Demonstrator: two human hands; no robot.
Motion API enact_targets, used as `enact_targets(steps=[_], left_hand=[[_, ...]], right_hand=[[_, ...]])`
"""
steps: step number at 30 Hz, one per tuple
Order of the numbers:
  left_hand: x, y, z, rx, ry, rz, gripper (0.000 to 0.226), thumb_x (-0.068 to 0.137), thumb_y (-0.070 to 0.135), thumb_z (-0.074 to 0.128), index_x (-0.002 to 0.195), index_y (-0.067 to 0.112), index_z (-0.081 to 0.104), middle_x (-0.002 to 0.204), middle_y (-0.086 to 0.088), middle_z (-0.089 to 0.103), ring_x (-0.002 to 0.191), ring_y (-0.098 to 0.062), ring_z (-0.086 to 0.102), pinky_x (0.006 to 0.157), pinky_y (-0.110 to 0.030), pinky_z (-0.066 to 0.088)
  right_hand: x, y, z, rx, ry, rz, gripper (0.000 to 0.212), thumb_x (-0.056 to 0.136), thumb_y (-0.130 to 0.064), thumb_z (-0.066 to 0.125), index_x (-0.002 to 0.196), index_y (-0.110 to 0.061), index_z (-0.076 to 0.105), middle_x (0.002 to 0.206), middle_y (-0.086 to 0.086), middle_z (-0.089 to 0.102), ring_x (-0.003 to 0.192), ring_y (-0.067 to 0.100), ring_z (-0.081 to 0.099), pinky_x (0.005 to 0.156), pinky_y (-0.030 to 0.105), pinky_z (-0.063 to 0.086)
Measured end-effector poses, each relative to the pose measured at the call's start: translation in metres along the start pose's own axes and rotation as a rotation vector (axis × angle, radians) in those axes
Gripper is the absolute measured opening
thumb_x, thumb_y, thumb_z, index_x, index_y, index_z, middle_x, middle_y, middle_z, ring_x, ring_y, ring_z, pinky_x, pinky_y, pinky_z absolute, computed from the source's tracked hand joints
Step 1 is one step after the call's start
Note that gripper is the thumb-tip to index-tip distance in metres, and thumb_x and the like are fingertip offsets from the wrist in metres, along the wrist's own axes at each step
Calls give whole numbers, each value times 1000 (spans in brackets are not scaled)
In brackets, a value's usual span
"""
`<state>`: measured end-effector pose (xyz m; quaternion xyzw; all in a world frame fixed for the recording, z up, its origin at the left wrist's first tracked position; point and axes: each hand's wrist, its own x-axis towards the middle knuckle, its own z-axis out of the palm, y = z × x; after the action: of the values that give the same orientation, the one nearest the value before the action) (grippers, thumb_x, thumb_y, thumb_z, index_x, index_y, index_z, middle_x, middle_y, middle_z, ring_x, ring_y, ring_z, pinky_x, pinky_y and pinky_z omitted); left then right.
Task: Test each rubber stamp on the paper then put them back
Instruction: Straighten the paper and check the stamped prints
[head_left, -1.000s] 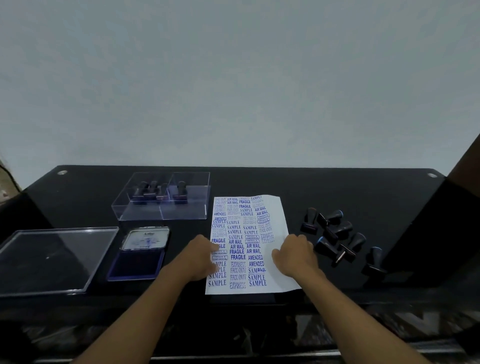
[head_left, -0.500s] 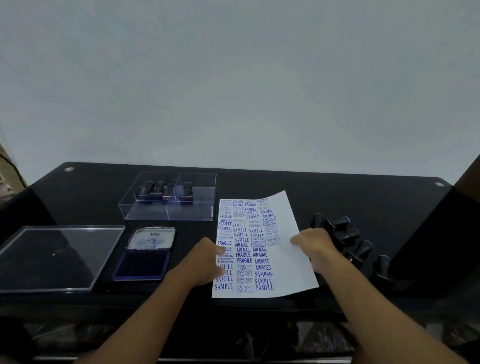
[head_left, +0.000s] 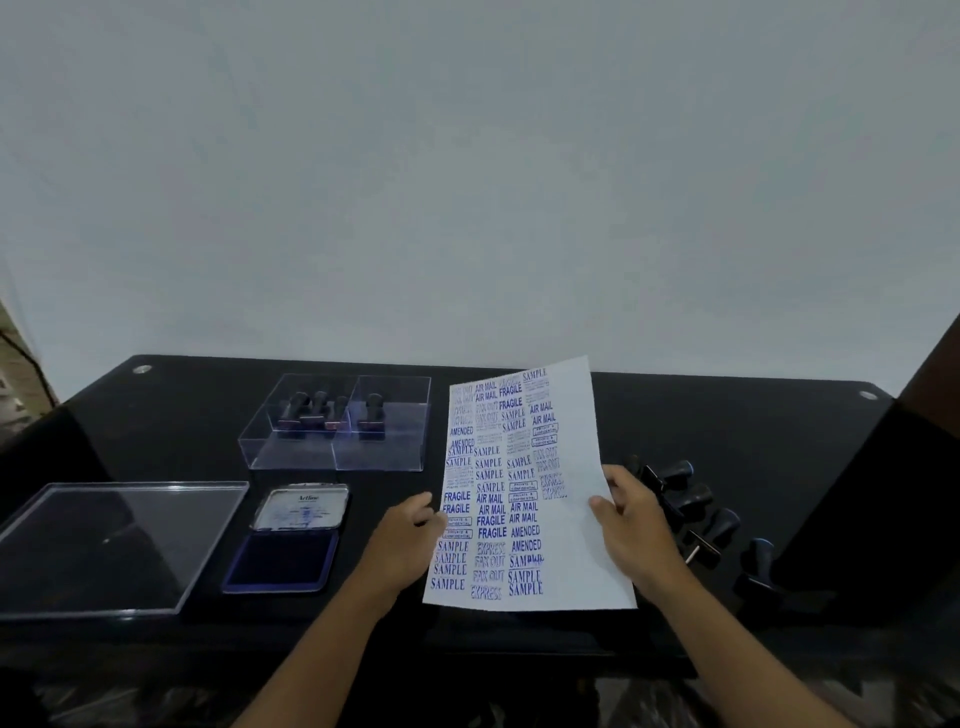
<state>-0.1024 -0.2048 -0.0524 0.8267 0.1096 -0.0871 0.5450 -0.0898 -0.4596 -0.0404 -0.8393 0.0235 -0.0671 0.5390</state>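
Observation:
A white paper (head_left: 566, 519) covered with blue stamp prints is tilted up off the black table (head_left: 727, 426). My right hand (head_left: 631, 525) grips its right edge, thumb on top. My left hand (head_left: 408, 540) pinches its left edge. Several black rubber stamps (head_left: 696, 514) lie loose on the table to the right of the paper, partly hidden by my right hand. A few more stamps (head_left: 327, 410) stand in a clear two-compartment box (head_left: 337, 452) at the back left. An open blue ink pad (head_left: 283, 564) sits left of my left hand.
A clear flat lid (head_left: 109, 545) lies at the front left of the table. A dark object (head_left: 883, 483) rises at the table's right end. A plain wall stands behind the table.
The paper lay flat with both hands resting on it; my right hand took its right edge and raised it, so the sheet now tilts up toward me. The left hand stayed at the left edge.

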Motion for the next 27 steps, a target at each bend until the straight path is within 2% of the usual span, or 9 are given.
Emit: enact_targets(steps=[1, 3, 5, 8, 11, 15, 18, 20, 27], left_hand=[[-1, 3, 3, -65, 12, -8, 46, 97, 29, 50, 141, 15, 45, 128, -2, 62, 110, -16, 60, 97, -38, 47], [-3, 9, 6, -142, 31, -11, 28, 98, 25, 45, 114, 14, 64, 110, -5, 71, 96, -20, 68, 91, -46, 51], [-4, 19, 6, -256, 27, 14, 26, 99, 21, 44, 99, 14, 69, 95, -4, 74, 88, -22, 71, 88, -48, 55], [-9, 37, 3, -441, 65, 81, 23, 98, 11, 50, 104, 17, 71, 98, -3, 75, 90, -22, 72, 83, -43, 57], [-16, 52, -3, -535, 129, 156, 22, 94, 2, 55, 110, 11, 69, 100, -6, 74, 93, -23, 71, 84, -42, 56], [-26, 68, -16, -561, 155, 248, 25, 94, 4, 55, 115, 11, 66, 103, -3, 74, 95, -20, 71, 85, -41, 56], [-34, 75, -29, -577, 181, 303, 25, 94, 4, 55, 114, 11, 67, 103, -3, 74, 95, -20, 71, 85, -40, 56], [-37, 78, -37, -599, 190, 310, 24, 93, 3, 56, 111, 12, 68, 101, -3, 74, 94, -20, 71, 82, -37, 56], [-42, 80, -54, -643, 193, 333, 25, 93, 3, 56, 113, 11, 68, 102, -4, 74, 94, -21, 71, 84, -41, 56]], right_hand=[[-4, -4, -3, 30, 19, -29, 36, 94, 4, 49, 99, -30, 61, 95, -10, 73, 89, 8, 69, 83, 34, 54], [-10, -11, -8, 67, 35, -77, 35, 94, 4, 49, 101, -27, 61, 94, -13, 73, 89, 6, 69, 81, 31, 54], [-14, -20, -15, 90, 46, -115, 33, 95, 3, 49, 103, -27, 61, 97, -12, 72, 91, 8, 69, 82, 33, 56], [-16, -31, -27, 128, 78, -165, 34, 96, 0, 50, 104, -31, 61, 104, -6, 71, 95, 13, 69, 85, 41, 57], [-16, -43, -32, 189, 108, -200, 32, 96, 1, 50, 105, -29, 60, 102, -6, 72, 94, 12, 70, 84, 40, 57], [-12, -62, -33, 255, 136, -247, 31, 96, 1, 51, 106, -27, 60, 98, -11, 73, 91, 10, 70, 82, 36, 58], [-8, -72, -28, 276, 142, -262, 29, 96, -2, 52, 106, -28, 60, 98, -7, 74, 90, 11, 71, 80, 38, 58], [-7, -78, -25, 282, 150, -266, 29, 95, -3, 54, 103, -30, 60, 98, -6, 74, 89, 10, 71, 80, 38, 58], [-7, -89, -16, 312, 145, -263, 28, 95, -5, 55, 102, -31, 61, 96, -9, 74, 88, 10, 71, 79, 35, 57]])
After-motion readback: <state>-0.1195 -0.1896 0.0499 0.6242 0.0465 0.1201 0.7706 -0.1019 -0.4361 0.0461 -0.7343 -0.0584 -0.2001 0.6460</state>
